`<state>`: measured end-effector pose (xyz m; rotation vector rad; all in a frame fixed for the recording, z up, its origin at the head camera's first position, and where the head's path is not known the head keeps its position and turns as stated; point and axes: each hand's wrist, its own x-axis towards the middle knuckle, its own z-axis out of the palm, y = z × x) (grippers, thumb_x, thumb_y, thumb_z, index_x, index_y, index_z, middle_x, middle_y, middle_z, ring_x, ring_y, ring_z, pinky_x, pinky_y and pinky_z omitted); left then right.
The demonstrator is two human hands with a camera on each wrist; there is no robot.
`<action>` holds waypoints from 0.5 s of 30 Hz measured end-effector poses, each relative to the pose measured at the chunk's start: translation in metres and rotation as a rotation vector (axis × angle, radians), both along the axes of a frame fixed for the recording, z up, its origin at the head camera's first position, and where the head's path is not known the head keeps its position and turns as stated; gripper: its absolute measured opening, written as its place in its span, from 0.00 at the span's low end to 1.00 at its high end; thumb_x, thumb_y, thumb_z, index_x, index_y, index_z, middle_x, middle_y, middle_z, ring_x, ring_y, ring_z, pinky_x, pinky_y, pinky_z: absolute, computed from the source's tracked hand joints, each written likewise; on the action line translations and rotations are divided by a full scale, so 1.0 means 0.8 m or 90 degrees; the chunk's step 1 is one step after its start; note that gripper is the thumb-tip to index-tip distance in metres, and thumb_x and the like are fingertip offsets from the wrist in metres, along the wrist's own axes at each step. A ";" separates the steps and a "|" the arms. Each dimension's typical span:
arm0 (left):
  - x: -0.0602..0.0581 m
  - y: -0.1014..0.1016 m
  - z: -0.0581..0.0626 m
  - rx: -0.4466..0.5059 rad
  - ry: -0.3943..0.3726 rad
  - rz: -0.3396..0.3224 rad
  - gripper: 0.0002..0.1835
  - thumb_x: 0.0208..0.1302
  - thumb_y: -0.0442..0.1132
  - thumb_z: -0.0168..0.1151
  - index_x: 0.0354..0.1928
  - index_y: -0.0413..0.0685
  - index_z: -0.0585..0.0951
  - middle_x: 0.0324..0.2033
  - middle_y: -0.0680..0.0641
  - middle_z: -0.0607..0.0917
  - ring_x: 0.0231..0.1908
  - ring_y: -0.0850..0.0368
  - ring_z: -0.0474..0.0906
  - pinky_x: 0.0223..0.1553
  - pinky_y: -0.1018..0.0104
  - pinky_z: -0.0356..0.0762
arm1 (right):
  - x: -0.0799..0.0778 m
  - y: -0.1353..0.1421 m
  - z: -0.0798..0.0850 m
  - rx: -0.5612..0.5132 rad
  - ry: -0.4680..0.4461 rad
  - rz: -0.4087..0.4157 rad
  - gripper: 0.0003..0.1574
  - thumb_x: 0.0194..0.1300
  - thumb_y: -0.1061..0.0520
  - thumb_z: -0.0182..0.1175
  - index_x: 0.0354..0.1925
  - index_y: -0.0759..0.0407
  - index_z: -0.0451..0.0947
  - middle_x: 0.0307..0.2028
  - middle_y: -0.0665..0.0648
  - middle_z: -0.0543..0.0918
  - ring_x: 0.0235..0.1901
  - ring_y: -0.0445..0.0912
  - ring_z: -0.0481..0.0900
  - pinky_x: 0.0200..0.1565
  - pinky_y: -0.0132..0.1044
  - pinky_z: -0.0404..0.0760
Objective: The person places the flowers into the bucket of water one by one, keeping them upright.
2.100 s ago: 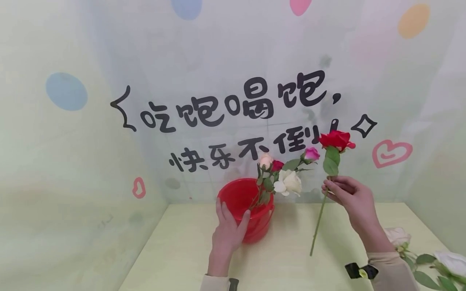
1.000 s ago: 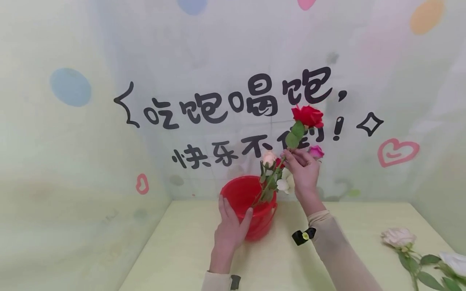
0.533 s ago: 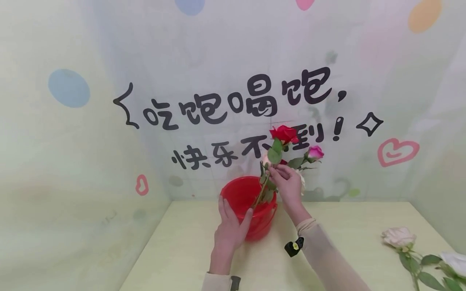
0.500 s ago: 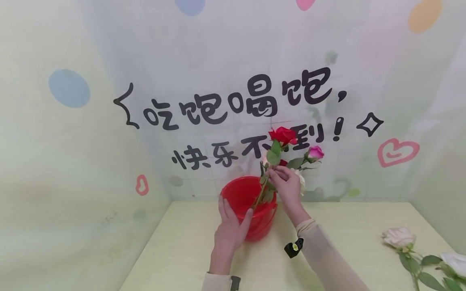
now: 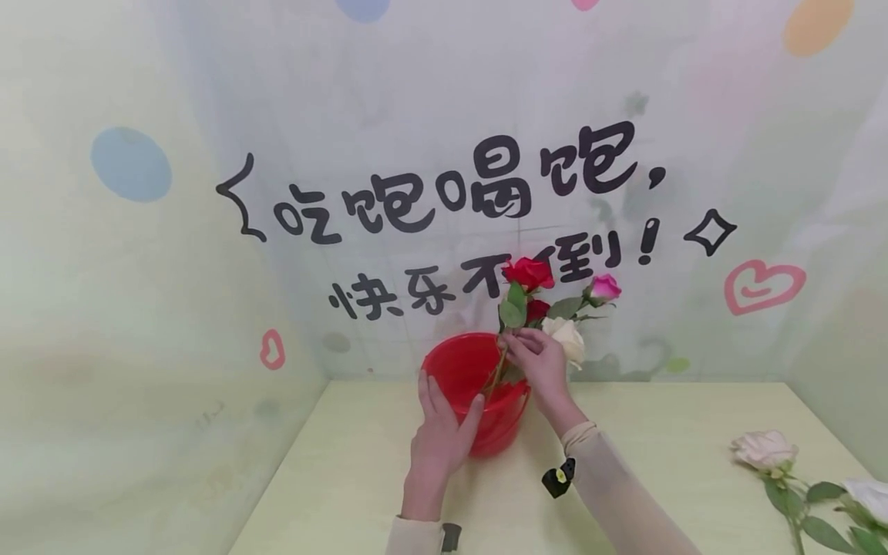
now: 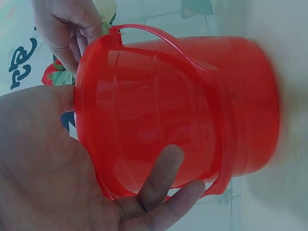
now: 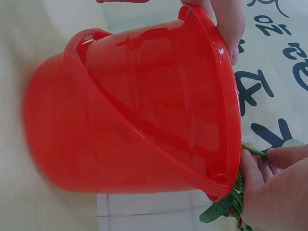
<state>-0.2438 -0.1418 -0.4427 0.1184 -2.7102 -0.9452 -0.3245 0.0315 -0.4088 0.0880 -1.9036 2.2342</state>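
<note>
A red bucket (image 5: 502, 435) stands tilted in the head view. My left hand (image 5: 438, 443) holds its left side, thumb at the near rim and fingers spread along the outer wall. Over the bucket's right rim, my right hand (image 5: 544, 370) pinches the green stem of a red rose (image 5: 530, 274), whose lower end reaches inside. Behind that hand, a cream rose (image 5: 565, 339), a smaller red bloom (image 5: 537, 310) and a magenta rosebud (image 5: 606, 287) lean out of the bucket. Their stems are partly hidden. The right wrist view shows the stem (image 7: 254, 150) between thumb and fingers.
The bucket sits on a pale wooden table (image 5: 347, 462). At the table's right lie a pale pink rose (image 5: 763, 449) and a white rose (image 5: 867, 497) with leafy stems. A printed backdrop (image 5: 416, 92) with black lettering rises behind.
The right hand has brought the red rose leftward from beside the bucket, put its stem end inside and lowered it further. The left hand has stayed on the bucket.
</note>
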 end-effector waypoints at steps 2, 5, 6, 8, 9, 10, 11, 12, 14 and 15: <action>-0.001 0.000 0.001 -0.005 0.003 -0.001 0.61 0.66 0.60 0.69 0.83 0.37 0.43 0.78 0.34 0.57 0.27 0.53 0.80 0.36 0.51 0.89 | -0.001 0.001 -0.001 -0.001 0.002 0.002 0.21 0.76 0.59 0.65 0.62 0.67 0.80 0.56 0.69 0.86 0.56 0.58 0.88 0.51 0.40 0.86; -0.002 0.001 0.003 -0.010 0.003 -0.001 0.60 0.67 0.60 0.68 0.83 0.36 0.43 0.78 0.34 0.57 0.28 0.53 0.81 0.36 0.50 0.89 | -0.003 0.002 -0.002 -0.009 0.004 0.006 0.20 0.77 0.60 0.63 0.61 0.70 0.80 0.56 0.71 0.86 0.55 0.60 0.88 0.50 0.39 0.87; -0.002 0.001 0.003 -0.011 0.003 -0.001 0.60 0.67 0.60 0.68 0.83 0.36 0.43 0.78 0.34 0.57 0.28 0.53 0.81 0.36 0.50 0.89 | -0.004 0.002 -0.003 -0.014 0.005 0.008 0.20 0.77 0.60 0.63 0.61 0.71 0.80 0.56 0.72 0.86 0.55 0.60 0.88 0.49 0.39 0.87; -0.002 0.001 0.003 -0.011 0.000 -0.001 0.60 0.67 0.60 0.68 0.83 0.36 0.43 0.78 0.34 0.57 0.28 0.52 0.81 0.36 0.50 0.89 | -0.004 0.003 -0.004 -0.022 0.004 0.011 0.19 0.77 0.61 0.62 0.60 0.73 0.79 0.55 0.73 0.85 0.54 0.60 0.88 0.49 0.39 0.87; -0.002 0.001 0.004 -0.010 -0.001 -0.001 0.60 0.67 0.60 0.67 0.83 0.36 0.43 0.78 0.34 0.57 0.28 0.52 0.81 0.36 0.50 0.89 | -0.003 0.003 -0.004 -0.022 0.003 0.012 0.19 0.78 0.61 0.62 0.59 0.73 0.79 0.55 0.73 0.86 0.54 0.60 0.88 0.49 0.38 0.87; -0.001 0.001 0.004 -0.009 -0.001 -0.001 0.60 0.67 0.61 0.67 0.83 0.36 0.43 0.78 0.34 0.57 0.28 0.52 0.81 0.36 0.50 0.89 | -0.003 0.003 -0.005 -0.021 0.001 0.014 0.19 0.78 0.61 0.62 0.59 0.73 0.79 0.55 0.72 0.86 0.54 0.59 0.88 0.49 0.39 0.87; -0.001 0.001 0.003 -0.009 -0.001 -0.001 0.59 0.68 0.61 0.66 0.83 0.36 0.44 0.78 0.34 0.56 0.28 0.52 0.81 0.36 0.50 0.89 | -0.002 0.004 -0.005 -0.021 0.000 0.016 0.19 0.78 0.61 0.62 0.59 0.73 0.80 0.54 0.72 0.86 0.53 0.59 0.89 0.49 0.39 0.87; -0.001 0.001 0.003 -0.008 -0.002 -0.001 0.59 0.68 0.61 0.66 0.83 0.36 0.44 0.79 0.34 0.56 0.28 0.52 0.81 0.36 0.50 0.89 | -0.002 0.005 -0.006 -0.022 0.000 0.017 0.18 0.78 0.61 0.62 0.59 0.73 0.80 0.54 0.73 0.86 0.53 0.59 0.89 0.49 0.39 0.87; -0.001 0.001 0.002 -0.008 -0.002 -0.001 0.59 0.68 0.62 0.65 0.83 0.36 0.44 0.79 0.34 0.55 0.28 0.52 0.81 0.35 0.50 0.89 | 0.000 0.006 -0.007 -0.022 -0.001 0.023 0.18 0.78 0.62 0.61 0.58 0.74 0.80 0.54 0.73 0.86 0.52 0.58 0.89 0.50 0.40 0.87; -0.001 0.001 0.001 -0.007 -0.002 -0.001 0.59 0.68 0.62 0.65 0.83 0.36 0.44 0.79 0.35 0.55 0.28 0.52 0.81 0.35 0.50 0.89 | 0.000 0.006 -0.008 -0.019 -0.005 0.023 0.18 0.78 0.61 0.61 0.58 0.74 0.80 0.54 0.73 0.86 0.51 0.57 0.89 0.49 0.40 0.87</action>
